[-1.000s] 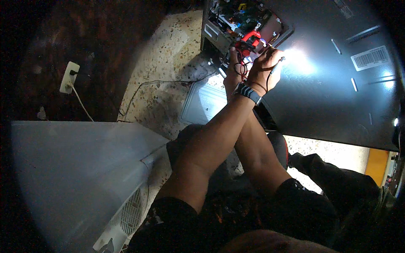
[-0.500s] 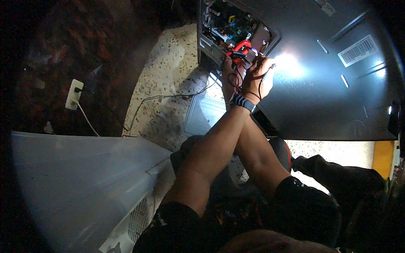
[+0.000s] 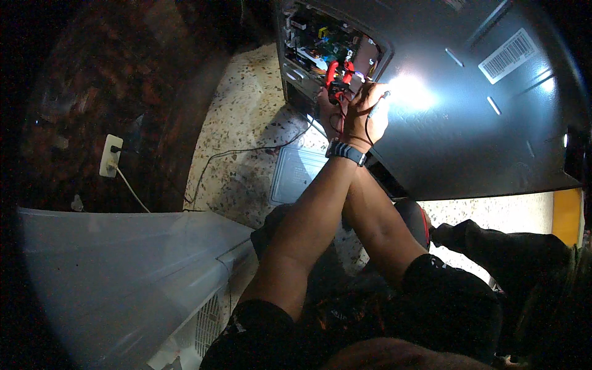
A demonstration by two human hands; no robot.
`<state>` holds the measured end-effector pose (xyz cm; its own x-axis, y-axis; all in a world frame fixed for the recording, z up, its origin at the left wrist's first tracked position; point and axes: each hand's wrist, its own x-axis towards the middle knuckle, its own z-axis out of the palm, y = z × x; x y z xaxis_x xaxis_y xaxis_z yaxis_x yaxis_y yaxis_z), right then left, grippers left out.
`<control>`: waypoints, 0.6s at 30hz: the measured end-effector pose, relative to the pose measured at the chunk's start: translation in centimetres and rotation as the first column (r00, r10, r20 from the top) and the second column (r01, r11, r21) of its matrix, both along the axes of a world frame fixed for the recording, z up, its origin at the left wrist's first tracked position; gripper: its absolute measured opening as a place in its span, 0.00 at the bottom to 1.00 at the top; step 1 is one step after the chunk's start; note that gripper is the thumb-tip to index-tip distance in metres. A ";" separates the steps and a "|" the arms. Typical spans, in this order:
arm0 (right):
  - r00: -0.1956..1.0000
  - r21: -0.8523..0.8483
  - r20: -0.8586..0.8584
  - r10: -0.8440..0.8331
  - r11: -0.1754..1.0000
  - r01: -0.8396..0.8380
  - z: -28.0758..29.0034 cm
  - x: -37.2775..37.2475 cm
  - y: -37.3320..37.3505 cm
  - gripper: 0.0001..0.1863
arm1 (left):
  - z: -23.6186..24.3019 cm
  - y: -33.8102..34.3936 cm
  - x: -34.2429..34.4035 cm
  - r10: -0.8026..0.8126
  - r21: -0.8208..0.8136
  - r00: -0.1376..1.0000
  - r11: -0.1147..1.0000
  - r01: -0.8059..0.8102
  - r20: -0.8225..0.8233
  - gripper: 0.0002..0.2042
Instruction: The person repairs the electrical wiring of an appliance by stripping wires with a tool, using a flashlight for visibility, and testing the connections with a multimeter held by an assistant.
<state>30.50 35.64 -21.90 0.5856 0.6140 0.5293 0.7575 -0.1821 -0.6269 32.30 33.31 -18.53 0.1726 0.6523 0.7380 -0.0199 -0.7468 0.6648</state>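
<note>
My forearms cross, the left one, with a dark striped wristband (image 3: 347, 152), passing over the right. My left hand (image 3: 365, 120) is closed, with a thin test probe (image 3: 381, 103) and its black lead at its outer side. Partly hidden behind it, my right hand (image 3: 327, 112) grips a red and black clamp meter (image 3: 337, 89). Its two red jaws point up and stand apart, in front of an open compartment. Inside are a green circuit board (image 3: 338, 49), a yellow part and several wires. Whether the jaws touch a wire cannot be made out.
The compartment sits in a large dark metal panel (image 3: 450, 142) with a barcode label (image 3: 507, 55) and a bright light spot. A flat translucent cover (image 3: 296, 176) lies on the speckled floor (image 3: 246, 111), near a dark cable. A power strip (image 3: 111, 155) and pale panel (image 3: 123, 265) are left.
The clamp meter has turned more upright, and its red jaws now show apart. Both hands have shifted slightly left in the picture, as has the metal panel.
</note>
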 end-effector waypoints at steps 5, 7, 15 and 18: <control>0.922 -0.073 0.267 -0.282 0.948 0.311 2.0 2.0 -2.7 0.33 | -0.1 0.2 -1.1 0.038 0.030 0.999 0.999 -0.037 -0.038 0.13; 0.844 -0.006 0.388 -0.371 0.914 0.405 1.5 3.0 -1.9 0.34 | 0.2 0.1 -0.8 0.037 0.048 0.999 0.998 -0.036 -0.037 0.13; 0.914 -0.209 -0.393 0.104 0.957 -0.199 -7.7 6.4 -12.9 0.25 | -0.2 0.3 -0.2 -0.008 -0.024 1.000 1.000 0.008 0.022 0.11; 0.929 -0.128 -0.357 0.096 0.980 -0.151 -5.8 9.0 -18.0 0.23 | 0.0 0.4 -0.1 0.001 -0.018 1.000 1.000 -0.001 -0.018 0.09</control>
